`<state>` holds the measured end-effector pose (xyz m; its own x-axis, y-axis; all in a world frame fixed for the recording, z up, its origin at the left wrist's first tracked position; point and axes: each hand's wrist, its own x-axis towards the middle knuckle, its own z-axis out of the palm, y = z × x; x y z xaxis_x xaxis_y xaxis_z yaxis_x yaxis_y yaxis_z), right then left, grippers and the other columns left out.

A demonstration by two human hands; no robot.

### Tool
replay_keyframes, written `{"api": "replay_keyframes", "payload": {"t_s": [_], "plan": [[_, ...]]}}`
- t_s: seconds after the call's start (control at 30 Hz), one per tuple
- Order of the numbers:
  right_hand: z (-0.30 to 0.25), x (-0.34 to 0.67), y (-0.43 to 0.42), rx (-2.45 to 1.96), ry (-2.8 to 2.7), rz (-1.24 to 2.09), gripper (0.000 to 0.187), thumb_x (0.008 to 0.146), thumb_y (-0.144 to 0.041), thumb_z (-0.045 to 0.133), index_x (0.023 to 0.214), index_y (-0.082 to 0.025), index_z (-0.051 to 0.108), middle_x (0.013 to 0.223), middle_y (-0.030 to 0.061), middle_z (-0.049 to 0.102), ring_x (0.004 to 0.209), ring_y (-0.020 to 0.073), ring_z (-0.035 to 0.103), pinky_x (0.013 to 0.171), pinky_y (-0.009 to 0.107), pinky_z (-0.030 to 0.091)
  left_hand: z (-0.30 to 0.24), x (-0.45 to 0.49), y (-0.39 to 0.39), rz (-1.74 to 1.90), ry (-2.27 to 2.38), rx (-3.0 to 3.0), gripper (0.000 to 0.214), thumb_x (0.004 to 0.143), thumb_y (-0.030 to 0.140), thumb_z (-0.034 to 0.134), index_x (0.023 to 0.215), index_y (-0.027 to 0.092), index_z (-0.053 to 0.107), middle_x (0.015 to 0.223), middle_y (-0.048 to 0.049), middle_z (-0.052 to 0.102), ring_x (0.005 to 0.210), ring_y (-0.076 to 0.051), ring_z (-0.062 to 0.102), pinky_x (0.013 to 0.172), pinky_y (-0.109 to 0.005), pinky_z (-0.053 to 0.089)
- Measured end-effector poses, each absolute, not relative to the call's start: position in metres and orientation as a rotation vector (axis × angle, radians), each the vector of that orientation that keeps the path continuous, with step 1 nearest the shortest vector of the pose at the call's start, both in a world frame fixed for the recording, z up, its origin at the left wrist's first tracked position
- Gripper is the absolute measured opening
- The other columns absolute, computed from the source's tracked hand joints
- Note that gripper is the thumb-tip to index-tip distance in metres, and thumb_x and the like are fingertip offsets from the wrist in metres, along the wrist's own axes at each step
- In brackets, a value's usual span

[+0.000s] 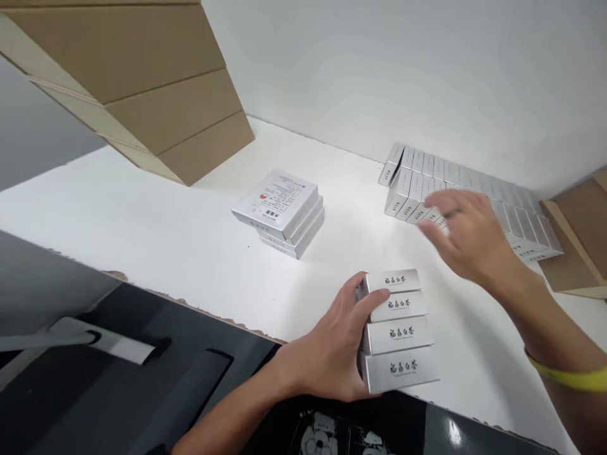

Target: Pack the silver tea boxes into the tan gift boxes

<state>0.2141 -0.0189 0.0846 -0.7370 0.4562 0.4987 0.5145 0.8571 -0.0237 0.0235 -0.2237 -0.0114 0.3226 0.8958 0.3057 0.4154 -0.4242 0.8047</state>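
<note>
Where the left hand [332, 347] is working: it is clasping four white boxes [403, 333] beside the near side of the tabletop [190, 265].
Right hand [467, 237]: it is hovering blurred, fingers parted, carrying nothing, near the long rows of boxes [429, 165] at far right; whether it is touching any, I cannot tell.
Leaning box [391, 165]: it is tilting at the rows' left end; a knock could be sending it over.
Small stack [279, 202]: its top box is jutting toward the near left, so a bump could be sliding it off.
Nearest box [403, 373]: if the grip is loosening or pressing unevenly, this one could be slipping over the side.
</note>
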Motion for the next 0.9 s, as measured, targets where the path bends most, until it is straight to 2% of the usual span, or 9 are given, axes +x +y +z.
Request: {"api": "replay_keyframes", "payload": {"t_s": [0.1, 0.17, 0.27, 0.4, 0.53, 0.6, 0.73, 0.83, 0.9], "plan": [[0.086, 0.15, 0.018, -0.597, -2.97, -0.647, 0.044, 0.107, -0.038, 0.045, 0.127, -0.008, 0.069, 0.143, 0.0213, 0.057, 0.139, 0.036, 0.048, 0.126, 0.063, 0.026, -0.014, 0.024, -0.227, 1.016, 1.152, 1.96, 0.135, 0.067, 0.043, 0.091, 0.159, 0.044, -0.008, 0.156, -0.0168, 0.011, 0.157, -0.052, 0.009, 0.117, -0.074, 0.041], [0.074, 0.106, 0.036, -0.595, -3.14, -0.779, 0.046, 0.104, -0.038, 0.049, 0.132, -0.007, 0.067, 0.149, 0.0204, 0.053, 0.147, 0.0359, 0.04, 0.13, 0.063, 0.016, -0.016, 0.025, -0.228, 1.006, 1.148, 1.945, 0.135, 0.066, 0.04, 0.091, 0.158, 0.044, -0.006, 0.157, -0.0173, 0.01, 0.158, -0.052, 0.006, 0.117, -0.073, 0.042], [0.054, 0.061, 0.058, -0.714, -3.177, -0.797, 0.045, 0.102, -0.045, 0.053, 0.128, -0.011, 0.07, 0.146, 0.0168, 0.058, 0.15, 0.0354, 0.038, 0.13, 0.066, 0.012, -0.019, 0.025, -0.229, 0.978, 1.163, 1.923, 0.134, 0.066, 0.036, 0.09, 0.158, 0.043, -0.006, 0.159, -0.0189, 0.006, 0.159, -0.054, 0.0, 0.116, -0.074, 0.042], [0.044, 0.047, 0.078, -0.926, -3.152, -0.792, 0.043, 0.099, -0.048, 0.066, 0.124, -0.013, 0.07, 0.131, 0.0147, 0.067, 0.141, 0.032, 0.052, 0.128, 0.066, 0.018, -0.02, 0.024, -0.231, 0.949, 1.164, 1.898, 0.131, 0.066, 0.032, 0.088, 0.158, 0.041, -0.005, 0.16, -0.0195, 0.005, 0.159, -0.055, -0.004, 0.117, -0.075, 0.041], [0.048, 0.056, 0.073, -0.892, -3.151, -0.736, 0.054, 0.101, -0.052, 0.064, 0.139, -0.014, 0.062, 0.144, 0.0155, 0.059, 0.147, 0.0312, 0.046, 0.129, 0.063, 0.019, -0.02, 0.023, -0.232, 0.935, 1.18, 1.872, 0.131, 0.064, 0.03, 0.088, 0.158, 0.041, -0.003, 0.161, -0.0205, 0.002, 0.159, -0.057, 0.001, 0.114, -0.077, 0.041], [0.051, 0.063, 0.061, -0.844, -3.16, -0.672, 0.062, 0.103, -0.055, 0.059, 0.146, -0.011, 0.057, 0.141, 0.017, 0.062, 0.143, 0.0314, 0.049, 0.129, 0.06, 0.015, -0.02, 0.023, -0.232, 0.931, 1.183, 1.879, 0.131, 0.065, 0.031, 0.088, 0.158, 0.041, -0.004, 0.161, -0.0218, 0.0, 0.158, -0.059, 0.0, 0.112, -0.081, 0.041], [0.06, 0.1, 0.021, -0.723, -3.141, -0.427, 0.065, 0.109, -0.052, 0.043, 0.156, -0.006, 0.045, 0.118, 0.0138, 0.072, 0.122, 0.0285, 0.064, 0.131, 0.055, 0.015, -0.02, 0.024, -0.234, 0.926, 1.201, 1.899, 0.129, 0.07, 0.033, 0.087, 0.158, 0.042, -0.007, 0.16, -0.0221, 0.002, 0.159, -0.058, -0.008, 0.112, -0.085, 0.037], [0.067, 0.163, -0.015, -0.712, -3.063, -0.201, 0.065, 0.112, -0.046, 0.034, 0.164, -0.007, 0.026, 0.115, 0.012, 0.073, 0.122, 0.0266, 0.064, 0.129, 0.054, 0.024, -0.018, 0.024, -0.235, 0.922, 1.213, 1.934, 0.131, 0.07, 0.032, 0.088, 0.158, 0.042, -0.008, 0.159, -0.0202, 0.005, 0.159, -0.057, -0.01, 0.115, -0.083, 0.035], [0.066, 0.216, -0.043, -0.785, -2.953, -0.046, 0.059, 0.113, -0.044, 0.027, 0.164, -0.014, 0.023, 0.13, 0.0139, 0.068, 0.135, 0.0282, 0.057, 0.122, 0.057, 0.036, -0.016, 0.025, -0.234, 0.924, 1.212, 1.961, 0.131, 0.071, 0.032, 0.089, 0.159, 0.042, -0.009, 0.158, -0.0189, 0.007, 0.159, -0.056, -0.009, 0.116, -0.082, 0.035]]}}
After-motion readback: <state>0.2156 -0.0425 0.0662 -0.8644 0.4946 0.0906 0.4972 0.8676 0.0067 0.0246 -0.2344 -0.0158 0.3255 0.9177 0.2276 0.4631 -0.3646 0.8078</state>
